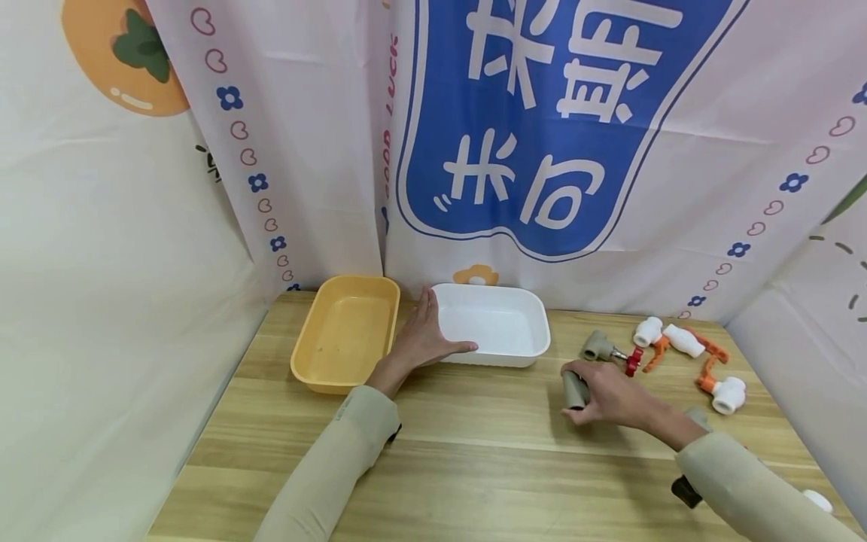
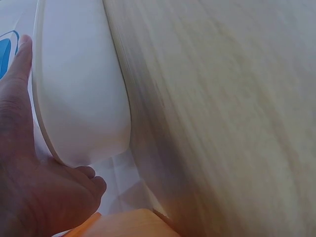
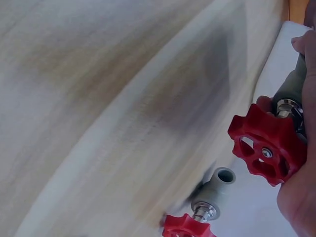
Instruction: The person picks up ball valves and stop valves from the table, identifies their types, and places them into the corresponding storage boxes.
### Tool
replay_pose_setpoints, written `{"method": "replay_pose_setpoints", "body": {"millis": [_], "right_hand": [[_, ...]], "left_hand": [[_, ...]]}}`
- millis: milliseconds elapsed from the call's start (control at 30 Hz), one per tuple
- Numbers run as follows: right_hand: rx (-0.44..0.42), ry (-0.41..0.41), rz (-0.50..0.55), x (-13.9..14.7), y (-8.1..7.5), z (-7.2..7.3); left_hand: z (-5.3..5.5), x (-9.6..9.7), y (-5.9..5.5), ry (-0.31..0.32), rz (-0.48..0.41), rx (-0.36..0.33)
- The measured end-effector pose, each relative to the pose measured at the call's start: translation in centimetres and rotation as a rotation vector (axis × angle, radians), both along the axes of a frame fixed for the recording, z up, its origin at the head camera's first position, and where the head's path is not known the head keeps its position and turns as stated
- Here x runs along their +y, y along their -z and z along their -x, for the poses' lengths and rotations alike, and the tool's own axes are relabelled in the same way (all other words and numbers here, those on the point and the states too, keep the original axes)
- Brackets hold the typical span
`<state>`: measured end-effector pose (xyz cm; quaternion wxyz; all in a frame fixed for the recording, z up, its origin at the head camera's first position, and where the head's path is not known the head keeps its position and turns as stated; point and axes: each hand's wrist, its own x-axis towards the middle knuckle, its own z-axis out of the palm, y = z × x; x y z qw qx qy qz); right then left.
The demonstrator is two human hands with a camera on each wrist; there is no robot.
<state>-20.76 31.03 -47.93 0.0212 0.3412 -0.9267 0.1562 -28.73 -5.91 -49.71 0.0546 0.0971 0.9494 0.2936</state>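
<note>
In the head view, my left hand [image 1: 423, 335] holds the left end of a white tray [image 1: 501, 354], thumb on the near rim and fingers at the far left corner. Its thumb lies straight along the tray's rim in the left wrist view. To the right of the tray, my right hand [image 1: 609, 395] grips a grey pipe valve [image 1: 575, 390] above the table. The valve's red handwheel [image 3: 269, 145] sticks out beside the palm in the right wrist view. Another grey valve [image 1: 599, 346] with a red handwheel [image 1: 634, 362] lies just beyond that hand.
A yellow tray [image 1: 305, 369] stands left of the white one. White ball valves [image 1: 728, 396] with orange handles lie at the right. Behind my right forearm, a grey piece [image 1: 698, 416] is partly hidden. A white piece [image 1: 817, 500] lies near the right edge. Printed cloth hangs behind the table.
</note>
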Motion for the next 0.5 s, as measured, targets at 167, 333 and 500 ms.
{"method": "replay_pose_setpoints", "body": {"millis": [167, 333, 500], "right_hand": [[0.063, 0.007, 0.003, -0.1, -0.7, 0.3], [0.067, 0.011, 0.035, -0.4, -1.7, 0.8], [0.095, -0.001, 0.070, -0.9, -2.6, 1.6]], "left_hand": [[-0.1, 0.1, -0.1, -0.002, -0.005, 0.001], [-0.2, 0.2, -0.1, -0.005, -0.006, 0.011], [-0.2, 0.1, -0.1, -0.011, -0.009, 0.011]]}}
